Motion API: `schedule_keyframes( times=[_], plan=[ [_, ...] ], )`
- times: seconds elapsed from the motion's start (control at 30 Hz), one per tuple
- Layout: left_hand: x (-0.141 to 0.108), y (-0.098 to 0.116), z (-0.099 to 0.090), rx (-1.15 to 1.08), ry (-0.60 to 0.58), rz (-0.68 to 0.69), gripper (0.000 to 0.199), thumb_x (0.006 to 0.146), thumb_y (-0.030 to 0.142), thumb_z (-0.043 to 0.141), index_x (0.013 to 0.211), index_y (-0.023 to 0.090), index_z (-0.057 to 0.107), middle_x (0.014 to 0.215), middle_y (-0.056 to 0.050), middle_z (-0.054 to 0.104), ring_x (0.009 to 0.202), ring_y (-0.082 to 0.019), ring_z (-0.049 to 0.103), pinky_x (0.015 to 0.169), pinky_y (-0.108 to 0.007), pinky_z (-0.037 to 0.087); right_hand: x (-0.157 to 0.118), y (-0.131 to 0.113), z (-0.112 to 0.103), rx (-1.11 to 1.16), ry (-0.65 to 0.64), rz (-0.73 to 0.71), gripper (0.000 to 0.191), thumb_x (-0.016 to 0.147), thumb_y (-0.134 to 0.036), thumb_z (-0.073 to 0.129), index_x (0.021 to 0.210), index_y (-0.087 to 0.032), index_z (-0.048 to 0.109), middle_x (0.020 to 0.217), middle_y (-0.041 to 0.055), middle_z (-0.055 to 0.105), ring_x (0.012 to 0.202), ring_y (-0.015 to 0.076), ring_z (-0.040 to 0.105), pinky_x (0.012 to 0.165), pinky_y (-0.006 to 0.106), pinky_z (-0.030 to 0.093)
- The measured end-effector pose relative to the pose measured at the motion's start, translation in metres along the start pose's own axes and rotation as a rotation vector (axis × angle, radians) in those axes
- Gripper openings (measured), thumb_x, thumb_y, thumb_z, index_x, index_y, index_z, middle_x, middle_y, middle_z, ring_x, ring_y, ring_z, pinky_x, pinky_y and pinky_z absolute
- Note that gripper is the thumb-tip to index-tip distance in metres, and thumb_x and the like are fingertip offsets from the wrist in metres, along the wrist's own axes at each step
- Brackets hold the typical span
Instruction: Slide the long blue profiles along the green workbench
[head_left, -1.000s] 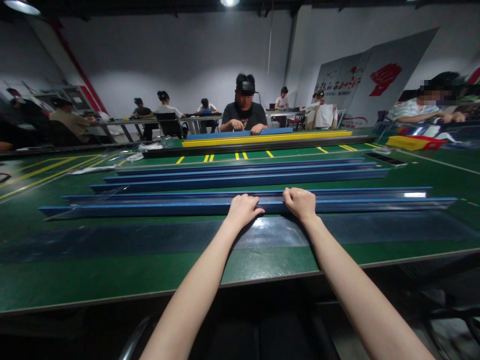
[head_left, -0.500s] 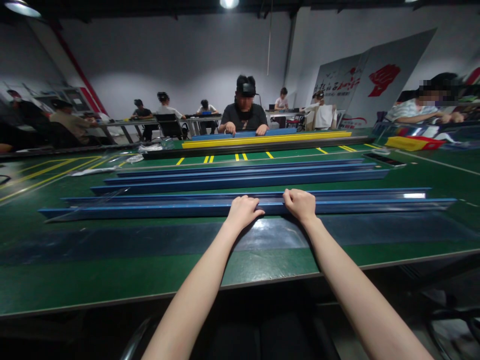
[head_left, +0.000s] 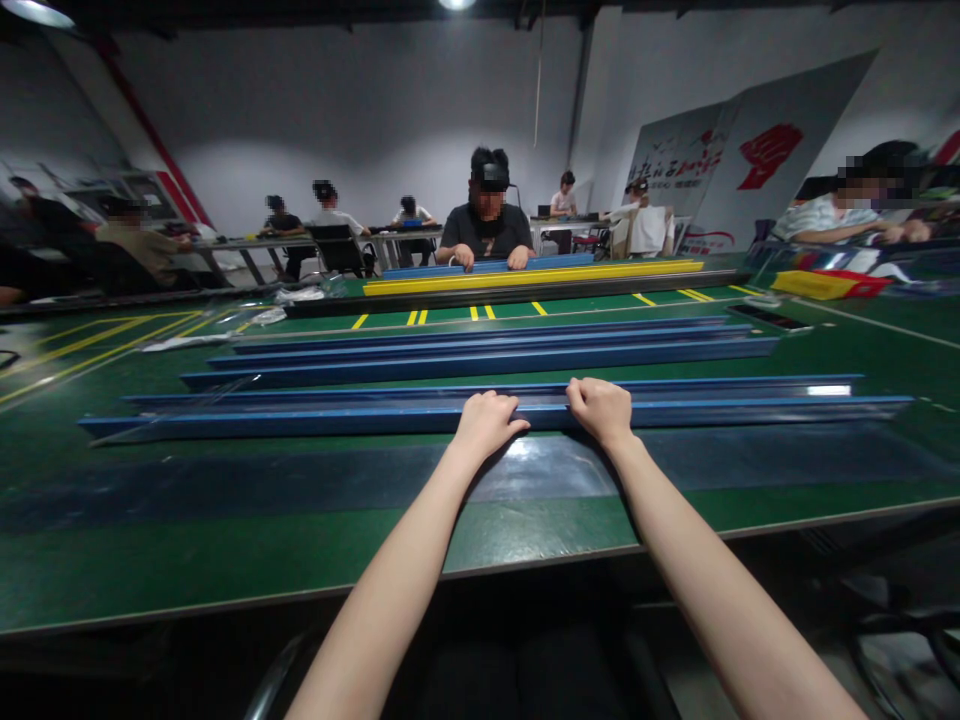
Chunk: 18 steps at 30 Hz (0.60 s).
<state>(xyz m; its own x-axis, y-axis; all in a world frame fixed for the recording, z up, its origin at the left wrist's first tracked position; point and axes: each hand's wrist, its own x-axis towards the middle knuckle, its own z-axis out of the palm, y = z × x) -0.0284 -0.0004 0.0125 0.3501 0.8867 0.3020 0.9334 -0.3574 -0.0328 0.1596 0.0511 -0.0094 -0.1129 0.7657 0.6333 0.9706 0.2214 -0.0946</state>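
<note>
A long blue channel strip (head_left: 300, 424) lies crosswise in front of me, its two raised edges running left to right. My left hand (head_left: 487, 420) curls its fingers over the near edge, with the thumb on the side towards me. To its right, my right hand (head_left: 602, 408) is closed in a fist over the same strip; its fingertips are hidden. Between me and the strip a clear plastic film (head_left: 360, 478) lies flat, and both forearms pass over it. Clear film also shows at the strip's left end.
More blue strips (head_left: 480, 358) lie just beyond on the green table (head_left: 525, 545). Farther back are a yellow strip (head_left: 540, 277) and a black strip (head_left: 450, 298). A phone (head_left: 769, 318) and a yellow-red tray (head_left: 817, 285) sit at right. A co-worker (head_left: 487, 235) sits opposite, hands on a blue strip.
</note>
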Motion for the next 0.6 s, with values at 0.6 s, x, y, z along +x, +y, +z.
schedule_keyframes(
  times=[0.6],
  plan=[
    [0.0004, -0.0008, 0.0015, 0.011, 0.007, 0.010, 0.027, 0.080, 0.045, 0.054, 0.085, 0.019, 0.062, 0.089, -0.005, 0.067, 0.088, -0.021, 0.058, 0.073, -0.029, 0.043, 0.0002, 0.0007, 0.0001, 0.015, -0.003, -0.025, 0.045, 0.085, -0.032, 0.032, 0.054, -0.015, 0.060, 0.062, 0.0077, 0.065, 0.058, 0.0130, 0.055, 0.050, 0.024, 0.020]
  ],
)
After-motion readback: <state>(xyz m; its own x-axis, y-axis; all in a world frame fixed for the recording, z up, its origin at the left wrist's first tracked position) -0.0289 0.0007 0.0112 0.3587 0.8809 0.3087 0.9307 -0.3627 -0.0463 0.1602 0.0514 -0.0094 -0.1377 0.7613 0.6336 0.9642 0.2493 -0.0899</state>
